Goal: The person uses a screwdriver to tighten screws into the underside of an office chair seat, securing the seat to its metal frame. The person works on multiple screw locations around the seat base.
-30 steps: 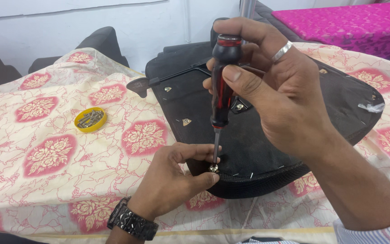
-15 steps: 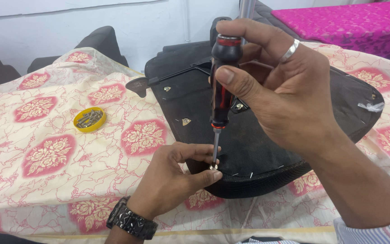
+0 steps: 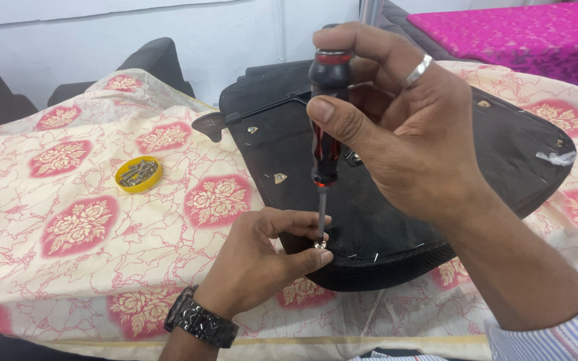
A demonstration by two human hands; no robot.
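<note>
- The right hand (image 3: 409,134) is closed round the screwdriver (image 3: 326,134), thumb pressed on the red-and-black handle, other fingers wrapped behind its top. The tool stands nearly upright.
- The left hand (image 3: 259,261) pinches a small screw (image 3: 319,245) between thumb and forefinger, right at the blade's tip, on the near edge of the black seat base (image 3: 396,220).
- The base lies underside up on a floral cloth (image 3: 81,220) spread over the worktop; small metal fittings dot its surface.
- To do this well, I judge the shaft should stay in line with the screw; any lean would let the tip slip out and scar the black fabric.
- Downward pressure should come from the palm over the handle cap, while the fingers do the turning.
- The left fingertips sit very close to the blade; they are best eased away once the thread bites, or a slip could jab them.
- Whether the tip is fully seated in the screw head cannot be told; the left fingers hide it.
- A yellow lid (image 3: 139,174) of spare screws sits on the cloth, well to the left of the base, within reach of the left hand.
- The base rests on soft cloth, so it may rock; the left hand's weight near the edge helps steady it.
</note>
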